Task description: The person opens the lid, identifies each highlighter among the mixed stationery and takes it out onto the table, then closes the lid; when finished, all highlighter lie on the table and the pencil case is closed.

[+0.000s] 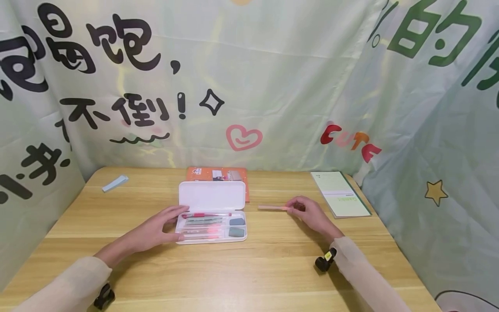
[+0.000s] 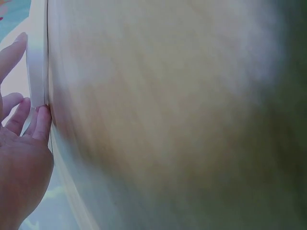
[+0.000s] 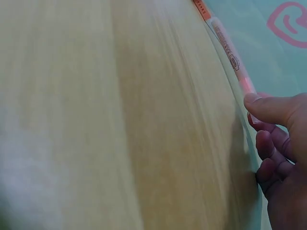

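Note:
A white pencil case (image 1: 212,240) lies with its lid raised on the table. Inside are a red pen (image 1: 206,215), several other pens and two grey blocks (image 1: 236,232) in the right-hand compartments. My left hand (image 1: 157,227) holds the case by its left end, thumb at the front corner and fingers near the hinge. To the right of the case, my right hand (image 1: 309,214) pinches one end of a slim, pale pen (image 3: 229,50) between thumb and fingers. The pen has a pink band near the grip and printed text on its barrel; its other end points left.
Behind the case lies an orange booklet (image 1: 218,173), partly hidden by the lid. A lined notepad (image 1: 339,195) sits at the right, beyond the right hand. A small pale blue strip (image 1: 115,183) is at the back left. Printed cloth (image 1: 273,86) hangs around the wooden table (image 1: 234,277).

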Demonstrator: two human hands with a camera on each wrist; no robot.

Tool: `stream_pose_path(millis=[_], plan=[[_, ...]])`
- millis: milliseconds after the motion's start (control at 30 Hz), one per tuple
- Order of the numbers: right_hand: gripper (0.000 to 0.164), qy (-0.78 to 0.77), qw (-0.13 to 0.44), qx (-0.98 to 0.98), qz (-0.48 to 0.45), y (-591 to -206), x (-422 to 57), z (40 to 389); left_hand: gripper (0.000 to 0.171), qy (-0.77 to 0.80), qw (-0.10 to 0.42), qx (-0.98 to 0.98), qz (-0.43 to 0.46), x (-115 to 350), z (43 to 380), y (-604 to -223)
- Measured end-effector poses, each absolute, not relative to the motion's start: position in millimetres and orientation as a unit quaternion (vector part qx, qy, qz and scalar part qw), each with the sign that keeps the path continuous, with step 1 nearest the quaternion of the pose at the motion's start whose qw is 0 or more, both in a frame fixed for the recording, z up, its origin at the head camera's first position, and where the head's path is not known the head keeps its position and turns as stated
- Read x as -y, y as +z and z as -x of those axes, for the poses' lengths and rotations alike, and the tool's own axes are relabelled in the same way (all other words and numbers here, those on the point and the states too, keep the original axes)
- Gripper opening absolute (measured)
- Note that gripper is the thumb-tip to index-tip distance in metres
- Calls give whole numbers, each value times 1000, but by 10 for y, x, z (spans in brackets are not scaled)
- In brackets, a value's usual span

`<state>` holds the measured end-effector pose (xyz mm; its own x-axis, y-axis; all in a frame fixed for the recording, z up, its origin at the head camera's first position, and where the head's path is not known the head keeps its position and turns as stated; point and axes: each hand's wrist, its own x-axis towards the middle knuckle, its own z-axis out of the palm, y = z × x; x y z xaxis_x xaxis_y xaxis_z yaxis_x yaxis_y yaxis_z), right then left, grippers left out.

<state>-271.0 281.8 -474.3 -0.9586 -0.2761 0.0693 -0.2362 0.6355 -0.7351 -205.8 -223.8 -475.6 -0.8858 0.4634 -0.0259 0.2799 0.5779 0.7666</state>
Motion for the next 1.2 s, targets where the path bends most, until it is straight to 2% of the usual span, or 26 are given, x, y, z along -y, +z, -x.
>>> stream_pose_path(millis=[633,1200], plan=[[12,-353,-12,-922,161,-4751,-2815,2812,85,396,109,-887,-211,2241,2082,-4764],[12,-355,-2,-922,155,-4750,-2821,2805,83,321,62,-914,-241,2251,2080,-4748]])
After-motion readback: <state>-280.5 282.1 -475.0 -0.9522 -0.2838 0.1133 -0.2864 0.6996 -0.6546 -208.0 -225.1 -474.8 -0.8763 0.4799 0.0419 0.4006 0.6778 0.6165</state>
